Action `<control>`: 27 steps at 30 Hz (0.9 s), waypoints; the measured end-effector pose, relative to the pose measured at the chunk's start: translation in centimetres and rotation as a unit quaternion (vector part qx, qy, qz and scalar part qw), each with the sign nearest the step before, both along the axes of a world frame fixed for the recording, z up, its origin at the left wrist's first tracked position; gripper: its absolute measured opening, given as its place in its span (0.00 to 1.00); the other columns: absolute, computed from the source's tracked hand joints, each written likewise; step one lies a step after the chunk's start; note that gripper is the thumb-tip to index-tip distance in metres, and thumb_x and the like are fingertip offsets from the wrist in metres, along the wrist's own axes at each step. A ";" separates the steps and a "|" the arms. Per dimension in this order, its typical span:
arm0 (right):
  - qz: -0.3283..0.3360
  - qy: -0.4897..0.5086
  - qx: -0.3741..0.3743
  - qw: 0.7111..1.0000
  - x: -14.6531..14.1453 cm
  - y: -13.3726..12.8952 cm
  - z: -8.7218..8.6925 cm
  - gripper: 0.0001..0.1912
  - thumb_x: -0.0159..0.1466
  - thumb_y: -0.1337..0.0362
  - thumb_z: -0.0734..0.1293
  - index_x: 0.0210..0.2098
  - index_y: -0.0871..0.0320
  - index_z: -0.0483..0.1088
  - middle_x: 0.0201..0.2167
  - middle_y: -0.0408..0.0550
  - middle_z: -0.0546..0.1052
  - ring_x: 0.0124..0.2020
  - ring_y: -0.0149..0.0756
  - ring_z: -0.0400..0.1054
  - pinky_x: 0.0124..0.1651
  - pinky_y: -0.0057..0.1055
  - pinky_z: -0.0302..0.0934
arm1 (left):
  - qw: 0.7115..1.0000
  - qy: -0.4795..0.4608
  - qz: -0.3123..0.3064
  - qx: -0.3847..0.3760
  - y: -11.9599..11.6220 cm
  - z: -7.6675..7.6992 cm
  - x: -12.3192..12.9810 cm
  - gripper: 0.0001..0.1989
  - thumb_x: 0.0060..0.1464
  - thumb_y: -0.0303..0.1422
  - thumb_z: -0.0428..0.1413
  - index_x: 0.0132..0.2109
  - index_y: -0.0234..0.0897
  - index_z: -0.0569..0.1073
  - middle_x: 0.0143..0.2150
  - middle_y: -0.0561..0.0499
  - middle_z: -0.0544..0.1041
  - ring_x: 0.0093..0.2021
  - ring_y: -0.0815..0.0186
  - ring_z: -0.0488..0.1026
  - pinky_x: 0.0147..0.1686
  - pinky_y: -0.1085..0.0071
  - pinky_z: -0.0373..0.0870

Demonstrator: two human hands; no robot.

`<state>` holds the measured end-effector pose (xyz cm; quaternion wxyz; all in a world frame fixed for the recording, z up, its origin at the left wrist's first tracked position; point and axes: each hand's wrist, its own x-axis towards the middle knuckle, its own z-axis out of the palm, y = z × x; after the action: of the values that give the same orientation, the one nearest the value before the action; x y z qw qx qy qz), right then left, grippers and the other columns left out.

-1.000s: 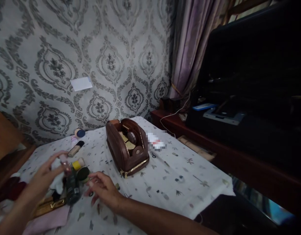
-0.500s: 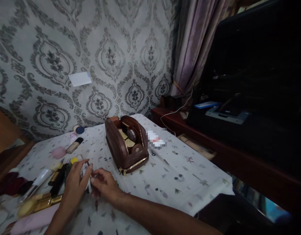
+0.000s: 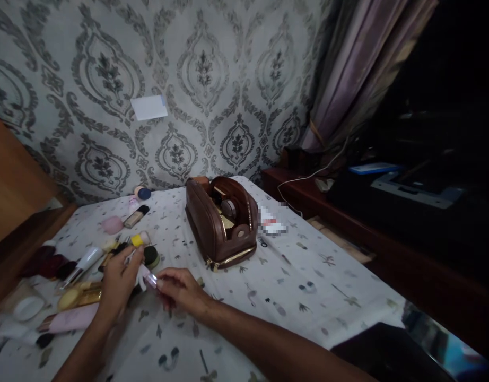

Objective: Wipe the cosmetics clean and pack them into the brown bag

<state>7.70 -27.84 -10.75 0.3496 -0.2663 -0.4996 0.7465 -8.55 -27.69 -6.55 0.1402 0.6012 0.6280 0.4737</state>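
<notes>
My left hand point(image 3: 123, 276) is closed around a small pale tube, mostly hidden by its fingers. A shiny, lilac-tinted part of the small pale tube point(image 3: 151, 278) sticks out toward the right. My right hand point(image 3: 184, 292) pinches this shiny end between thumb and fingertips. Whether it is a separate cap, I cannot tell. A white strip hangs just beneath it. Close behind the left hand are a dark green round jar point(image 3: 151, 257) and a yellow-banded bottle point(image 3: 139, 239). Beyond my right hand stands a brown leather cosmetic bag point(image 3: 204, 228), unzipped, with a round compact and other items inside.
Cosmetics crowd the cloth at left: a pink tube point(image 3: 75, 318), a gold-cased brush point(image 3: 85, 294), a clear tube point(image 3: 83, 263) and a foundation bottle point(image 3: 136, 217). A pink sponge point(image 3: 112, 225) lies farther back. At right is a dark wooden desk point(image 3: 274, 178) with a white cable.
The view has turned slightly left and down. My hands have drawn a little apart, and the tube's shiny lilac end now shows between them. The dark green jar has come into sight.
</notes>
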 end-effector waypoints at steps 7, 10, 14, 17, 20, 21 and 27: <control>-0.038 -0.013 0.071 0.997 0.3 0.1 -0.5 0.23 0.56 0.50 0.73 0.46 0.57 0.76 0.28 0.40 0.71 0.23 0.26 0.61 0.27 0.25 0.55 | 0.962 -0.263 -0.034 -0.060 0.2 0.4 0.1 0.17 0.48 0.47 0.60 0.27 0.36 0.71 0.20 0.59 0.66 0.19 0.73 0.61 0.19 0.77 0.56; -0.074 -0.031 0.138 0.987 0.3 0.5 -0.6 0.17 0.57 0.58 0.71 0.45 0.58 0.77 0.32 0.43 0.74 0.31 0.30 0.65 0.34 0.27 0.59 | 0.957 -0.275 -0.050 -0.078 0.2 0.4 0.0 0.19 0.49 0.48 0.59 0.28 0.36 0.72 0.21 0.58 0.67 0.19 0.73 0.62 0.19 0.77 0.57; -0.134 -0.087 0.213 0.964 0.5 0.9 -0.6 0.12 0.56 0.63 0.72 0.39 0.58 0.78 0.31 0.42 0.70 0.33 0.32 0.65 0.36 0.28 0.60 | 0.959 -0.254 -0.077 -0.100 -0.2 0.9 0.0 0.18 0.50 0.48 0.58 0.30 0.35 0.74 0.21 0.56 0.70 0.20 0.71 0.66 0.21 0.77 0.60; -0.172 -0.137 0.272 0.937 0.7 0.8 -0.4 0.10 0.55 0.67 0.71 0.38 0.57 0.78 0.30 0.42 0.68 0.31 0.31 0.64 0.34 0.27 0.59 | 0.975 -0.177 -0.100 -0.086 -0.3 1.1 0.1 0.16 0.52 0.45 0.58 0.29 0.35 0.74 0.22 0.56 0.70 0.23 0.70 0.66 0.24 0.76 0.61; -0.178 -0.156 0.322 0.917 1.0 0.5 -0.2 0.10 0.57 0.68 0.71 0.39 0.56 0.78 0.31 0.43 0.69 0.31 0.32 0.64 0.35 0.28 0.59 | 0.986 -0.109 -0.105 -0.071 -0.3 1.1 0.0 0.16 0.54 0.44 0.55 0.28 0.36 0.72 0.22 0.57 0.69 0.24 0.71 0.65 0.26 0.76 0.61; -0.174 -0.154 0.330 0.915 1.0 0.4 -0.2 0.10 0.57 0.67 0.71 0.39 0.56 0.78 0.31 0.43 0.69 0.32 0.32 0.64 0.35 0.28 0.59 | 0.985 -0.113 -0.102 -0.076 -0.3 1.0 0.0 0.15 0.54 0.44 0.55 0.29 0.36 0.72 0.21 0.57 0.69 0.23 0.71 0.65 0.25 0.76 0.60; -0.122 -0.076 0.223 0.964 0.6 0.0 -0.3 0.11 0.56 0.63 0.72 0.39 0.56 0.76 0.31 0.44 0.75 0.32 0.33 0.67 0.34 0.28 0.60 | 0.956 -0.234 -0.092 -0.150 -0.5 1.0 -0.3 0.16 0.47 0.46 0.60 0.32 0.36 0.72 0.20 0.58 0.68 0.19 0.71 0.64 0.19 0.77 0.58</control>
<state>8.30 -27.80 -11.02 0.4498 -0.2961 -0.6421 0.5456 -8.81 -28.19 -5.57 0.4150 0.5012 0.5834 0.4860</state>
